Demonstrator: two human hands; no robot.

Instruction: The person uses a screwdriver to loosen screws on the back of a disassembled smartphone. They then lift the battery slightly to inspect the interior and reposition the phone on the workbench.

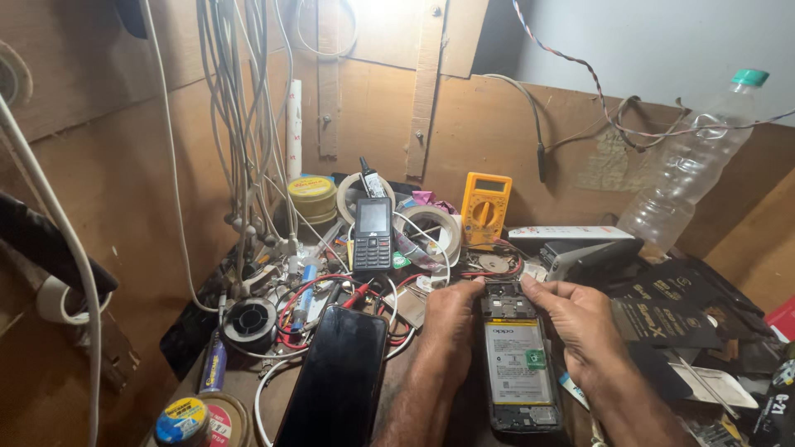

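An opened smartphone [517, 364] lies back-up on the bench, its white battery and dark circuit board exposed. My left hand [447, 327] grips its upper left edge, with the thumb pressed near the top corner. My right hand [575, 319] holds the upper right edge, fingertips resting on the board at the top. A black phone screen or cover [339, 381] lies just left of my left forearm.
A black keypad phone [373, 234] stands behind, next to a yellow multimeter [485, 209], tape rolls [431, 232], a solder spool [250, 321] and red wires [331, 290]. A clear plastic bottle [691, 170] stands at the right. White cables [248, 124] hang at left. Black packets [671, 310] lie to the right.
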